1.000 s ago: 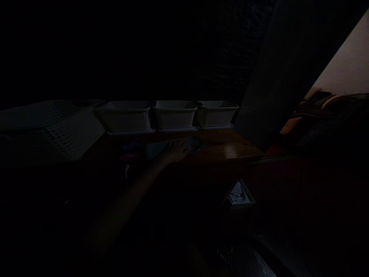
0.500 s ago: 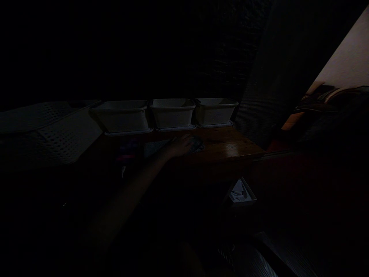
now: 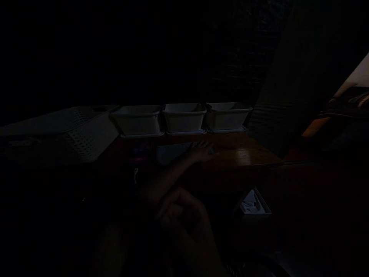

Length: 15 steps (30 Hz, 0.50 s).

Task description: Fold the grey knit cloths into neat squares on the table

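Note:
The scene is very dark. My left hand [image 3: 201, 152] reaches across a wooden shelf [image 3: 253, 154], fingers apart and lying flat. It rests at the right end of a grey, flat, rectangular thing [image 3: 171, 152], whose kind I cannot make out. Below, close to my left forearm, my right hand [image 3: 187, 215] is raised with its fingers curled in and the thumb against them. Whatever is between those fingers, if anything, is lost in the dark. Left of the grey piece lies a small dark item with a pink band [image 3: 138, 158].
Three pale rectangular planters [image 3: 184, 119] on saucers line the back of the shelf. A white perforated basket [image 3: 83, 142] stands at the left. Lower right is an open box with white paper-like contents [image 3: 253, 204]. A ribbed dark panel [image 3: 271, 111] rises at the right.
My right hand has come up into view beside my left forearm. The fingers of my left hand have spread on the shelf. The view has turned left, shifting everything rightward.

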Tool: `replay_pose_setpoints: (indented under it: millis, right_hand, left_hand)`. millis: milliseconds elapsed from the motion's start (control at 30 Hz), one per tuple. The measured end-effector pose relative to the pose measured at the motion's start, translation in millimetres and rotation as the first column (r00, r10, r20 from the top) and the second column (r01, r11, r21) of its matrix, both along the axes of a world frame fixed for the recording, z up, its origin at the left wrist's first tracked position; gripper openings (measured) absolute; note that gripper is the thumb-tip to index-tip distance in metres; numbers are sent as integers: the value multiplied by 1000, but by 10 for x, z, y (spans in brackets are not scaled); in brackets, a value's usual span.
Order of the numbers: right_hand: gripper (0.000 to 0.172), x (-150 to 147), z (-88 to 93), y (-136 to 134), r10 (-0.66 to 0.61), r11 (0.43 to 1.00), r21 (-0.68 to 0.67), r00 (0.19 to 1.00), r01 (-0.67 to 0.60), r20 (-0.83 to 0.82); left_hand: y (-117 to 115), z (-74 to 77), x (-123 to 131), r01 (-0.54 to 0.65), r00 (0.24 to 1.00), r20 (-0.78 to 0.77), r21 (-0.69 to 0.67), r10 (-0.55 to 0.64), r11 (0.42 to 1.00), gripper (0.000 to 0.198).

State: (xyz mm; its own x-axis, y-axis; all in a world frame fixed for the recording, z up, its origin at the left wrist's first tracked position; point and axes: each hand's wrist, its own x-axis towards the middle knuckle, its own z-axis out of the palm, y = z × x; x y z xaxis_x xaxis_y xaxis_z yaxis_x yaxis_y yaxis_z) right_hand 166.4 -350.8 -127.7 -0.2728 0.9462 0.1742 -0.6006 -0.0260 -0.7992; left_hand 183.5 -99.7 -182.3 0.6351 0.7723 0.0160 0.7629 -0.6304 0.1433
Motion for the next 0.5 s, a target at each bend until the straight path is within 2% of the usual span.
replay_pose_setpoints:
  millis: [233, 367, 500]
  right_hand:
    - [29, -34, -22, -127, 41, 998, -38, 999, -43, -33]
    - [23, -2, 54, -226, 30, 994, -107, 999, -33, -34]
    - [22, -14, 79, -318, 89, 992, 94, 996, -90, 7]
  left_hand:
    - [-53, -48, 7, -40, 997, 74, 151, 29, 988, 89]
    - [-31, -51, 11, 1, 999, 44, 97, -6, 995, 86]
    - [-30, -2, -3, 10, 999, 52, 68, -14, 998, 79]
